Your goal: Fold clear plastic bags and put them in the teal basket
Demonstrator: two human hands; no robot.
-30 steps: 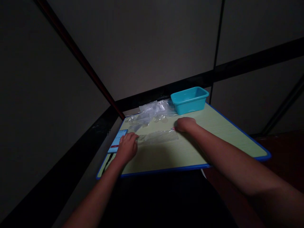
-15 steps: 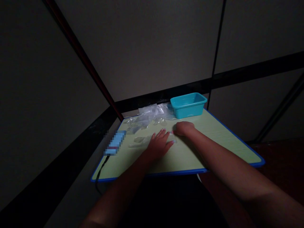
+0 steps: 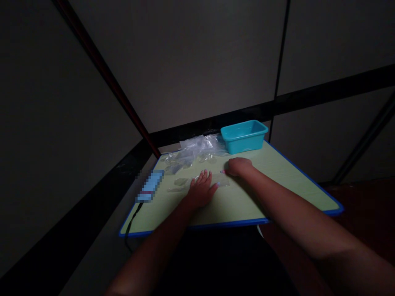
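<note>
A clear plastic bag [image 3: 222, 180] lies flat on the table, stretching from left to right. Fingers spread, my left hand [image 3: 201, 191] rests flat on the middle of it. Just beyond its right end, my right hand [image 3: 240, 167] is closed and lies low on the table. A small pinkish bit [image 3: 222, 172] shows at the left side of that hand; whether it is a fingernail or a held object cannot be made out. The rest of what the right fingers may hold is hidden.
Behind the hands lies a heap of crumpled clear plastic bags [image 3: 194, 151]. A turquoise basket [image 3: 245, 144] stands at the back right. To the left is a blurred-out blue item [image 3: 150, 186] with a dark cord [image 3: 132, 220]. The pale green table [image 3: 277, 174] has a blue edge.
My left hand has slid a little to the left along the plastic bag, uncovering more of its right end. The right hand has stayed nearly still.
</note>
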